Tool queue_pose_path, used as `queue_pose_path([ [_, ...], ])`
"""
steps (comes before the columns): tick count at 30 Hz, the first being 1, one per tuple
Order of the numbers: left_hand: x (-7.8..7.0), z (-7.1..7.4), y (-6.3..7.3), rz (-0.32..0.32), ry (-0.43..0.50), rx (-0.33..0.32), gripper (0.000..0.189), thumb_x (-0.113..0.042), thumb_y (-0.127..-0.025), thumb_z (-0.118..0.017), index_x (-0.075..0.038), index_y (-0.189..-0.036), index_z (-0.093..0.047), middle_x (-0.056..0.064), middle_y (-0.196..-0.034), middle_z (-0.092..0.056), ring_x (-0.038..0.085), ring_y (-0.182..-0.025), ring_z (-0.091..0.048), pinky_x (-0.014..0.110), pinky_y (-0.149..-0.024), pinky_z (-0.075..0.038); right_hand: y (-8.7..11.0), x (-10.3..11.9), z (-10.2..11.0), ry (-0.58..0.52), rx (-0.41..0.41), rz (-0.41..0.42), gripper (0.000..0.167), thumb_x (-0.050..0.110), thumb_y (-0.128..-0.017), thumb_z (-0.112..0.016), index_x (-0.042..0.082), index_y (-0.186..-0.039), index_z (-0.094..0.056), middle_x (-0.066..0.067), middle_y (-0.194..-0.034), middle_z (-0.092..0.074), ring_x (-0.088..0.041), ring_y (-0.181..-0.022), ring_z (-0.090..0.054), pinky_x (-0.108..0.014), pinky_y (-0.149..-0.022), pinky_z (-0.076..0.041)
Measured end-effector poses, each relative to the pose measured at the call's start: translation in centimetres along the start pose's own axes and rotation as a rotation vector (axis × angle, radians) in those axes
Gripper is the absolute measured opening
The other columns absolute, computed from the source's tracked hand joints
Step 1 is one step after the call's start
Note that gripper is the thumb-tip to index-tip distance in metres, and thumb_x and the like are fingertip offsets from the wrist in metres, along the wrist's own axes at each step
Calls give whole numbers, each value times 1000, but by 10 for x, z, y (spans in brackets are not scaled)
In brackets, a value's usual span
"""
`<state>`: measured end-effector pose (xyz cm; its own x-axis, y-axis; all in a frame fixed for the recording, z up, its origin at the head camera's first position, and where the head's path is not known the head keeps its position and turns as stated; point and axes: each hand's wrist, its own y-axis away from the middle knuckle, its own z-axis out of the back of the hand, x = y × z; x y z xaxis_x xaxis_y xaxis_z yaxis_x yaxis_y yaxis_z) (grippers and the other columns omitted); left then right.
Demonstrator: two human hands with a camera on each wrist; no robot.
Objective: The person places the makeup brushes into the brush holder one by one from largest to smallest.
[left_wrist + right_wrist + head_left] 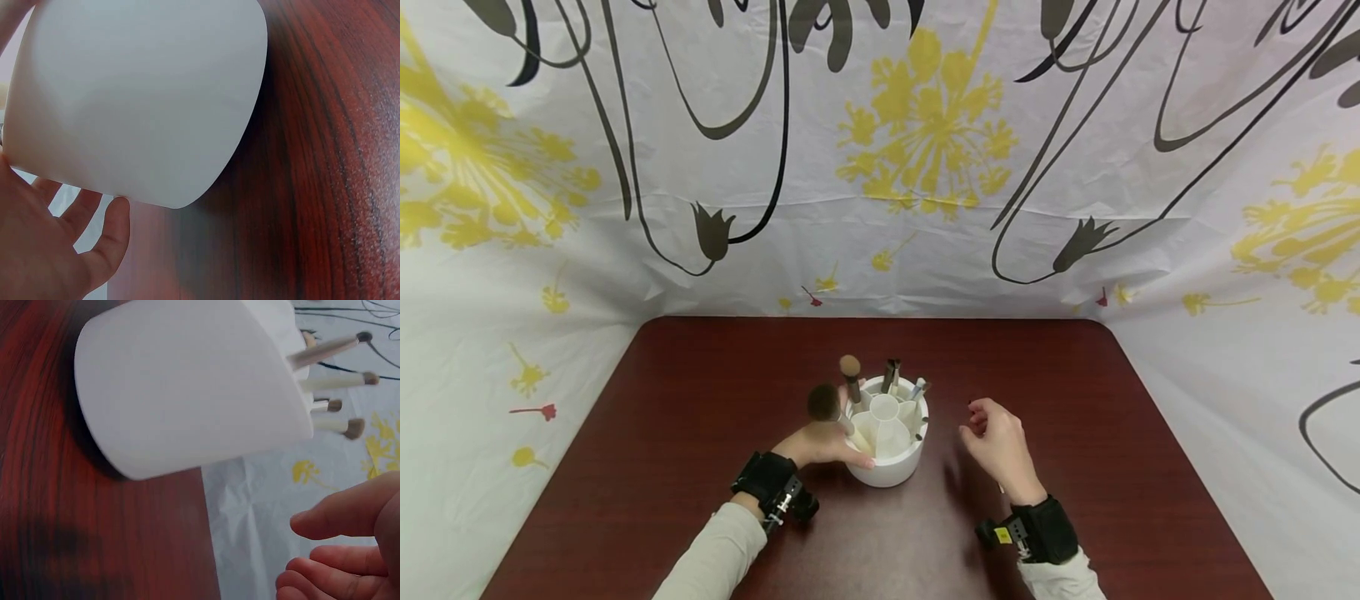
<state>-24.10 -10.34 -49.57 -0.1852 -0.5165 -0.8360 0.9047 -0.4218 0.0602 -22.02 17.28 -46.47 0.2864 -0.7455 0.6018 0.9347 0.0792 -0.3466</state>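
Observation:
A round white makeup brush holder [886, 477] with several compartments is at the middle of the table. My left hand [826, 443] grips its left side, thumb at the near side of the rim; the left wrist view shows fingers [114, 234] along the white wall. On the left a big dark makeup brush [824, 403] and a tan-tipped one [850, 367] stick out. Several slimmer brushes [340, 381] stand at the far and right compartments. Some front compartments show bare white insides. To the right, apart from the holder, my right hand [1000, 442] hangs with fingers loosely curled, holding nothing.
The dark red wooden table [737, 367] has rounded far corners. A white cloth [880, 250] with yellow and grey flower prints hangs behind it and along both sides. Each wrist wears a black strap [1051, 531] with a small camera.

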Motion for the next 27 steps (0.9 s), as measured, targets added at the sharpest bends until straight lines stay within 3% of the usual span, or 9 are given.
queue_pose_path([
  [10,-1,1,0,0,2,-6,124,-33,-58,-84,4,-142,-1,22,-148,-6,26,-134,-15,44,-106,-20,1,-16,2,71,46,-83,29,7,-73,-71,-1,-99,-61,-11,-81,-62,-18,-67,-55,-30,-56,-42],
  [19,2,0,-1,-34,14,-21,121,-32,-57,-85,4,-141,-5,23,-146,-13,28,-132,-19,44,-104,-22,0,-26,2,106,135,-175,33,12,-75,-70,-3,-103,-60,-16,-90,-64,-28,-78,-60,-40,-66,-47],
  [27,1,0,-1,-10,13,-8,124,-32,-57,-85,4,-141,-1,23,-148,-6,28,-134,-14,44,-105,-20,2,-34,0,137,154,-191,32,12,-75,-69,-3,-101,-60,-17,-92,-64,-29,-80,-60,-42,-66,-48],
])
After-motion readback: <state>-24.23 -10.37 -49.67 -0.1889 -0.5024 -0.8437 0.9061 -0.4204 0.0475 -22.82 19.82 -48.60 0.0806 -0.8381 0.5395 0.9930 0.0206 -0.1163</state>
